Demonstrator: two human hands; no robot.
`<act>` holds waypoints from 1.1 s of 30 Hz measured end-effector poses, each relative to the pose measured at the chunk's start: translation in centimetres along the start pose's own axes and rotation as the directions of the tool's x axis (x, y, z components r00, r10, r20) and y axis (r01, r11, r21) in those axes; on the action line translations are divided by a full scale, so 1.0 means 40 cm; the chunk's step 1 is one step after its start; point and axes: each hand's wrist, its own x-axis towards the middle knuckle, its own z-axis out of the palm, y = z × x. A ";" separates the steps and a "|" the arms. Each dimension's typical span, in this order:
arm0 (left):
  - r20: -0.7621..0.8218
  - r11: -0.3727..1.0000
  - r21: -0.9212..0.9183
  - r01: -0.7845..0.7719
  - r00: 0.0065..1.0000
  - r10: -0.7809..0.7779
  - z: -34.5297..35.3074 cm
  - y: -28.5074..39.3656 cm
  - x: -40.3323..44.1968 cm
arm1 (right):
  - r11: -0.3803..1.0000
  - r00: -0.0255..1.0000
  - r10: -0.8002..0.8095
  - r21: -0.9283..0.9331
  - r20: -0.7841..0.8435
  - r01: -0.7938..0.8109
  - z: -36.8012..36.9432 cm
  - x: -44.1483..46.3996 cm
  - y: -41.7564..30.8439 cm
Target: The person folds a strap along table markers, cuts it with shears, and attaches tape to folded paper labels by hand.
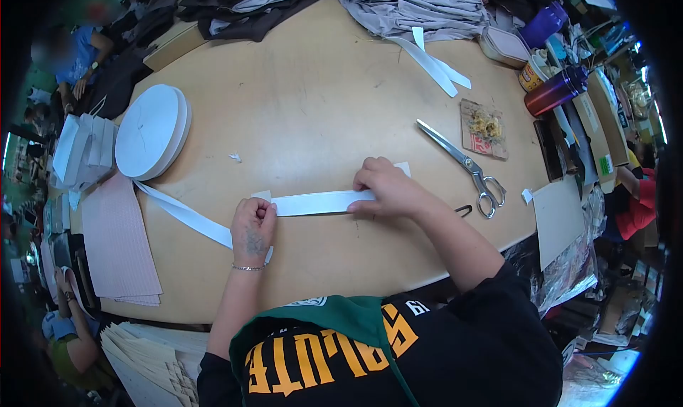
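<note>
A wide white band runs flat and straight between my hands, just above or on the table. My left hand pinches its left end between thumb and fingers. Its other end is gripped by my right hand, thumb below and fingers curled over it. Small pale pieces show beside both hands, at the table surface. From the large white roll on the left, more band trails across to my left wrist, where part of it is hidden.
Open-bladed silver scissors lie to the right, near a small board with yellowish bits. Cut white strips lie beside grey cloth. A metallic bottle stands at the right edge. Pinkish sheets lie left; other people sit beyond.
</note>
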 end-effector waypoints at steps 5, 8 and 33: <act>-0.036 1.000 0.004 0.000 0.999 0.000 0.004 0.001 -0.007 | 0.993 0.996 0.055 -0.096 -0.074 -0.062 0.034 0.001 -0.065; -0.040 1.000 -0.018 0.007 0.999 -0.008 0.009 -0.003 -0.006 | 0.995 0.985 0.022 -0.093 -0.171 -0.039 0.069 -0.014 -0.077; -0.305 0.988 -0.063 0.141 0.940 -0.154 -0.149 -0.038 -0.037 | 0.739 0.684 0.147 -0.380 -0.715 -0.556 -0.316 0.192 0.478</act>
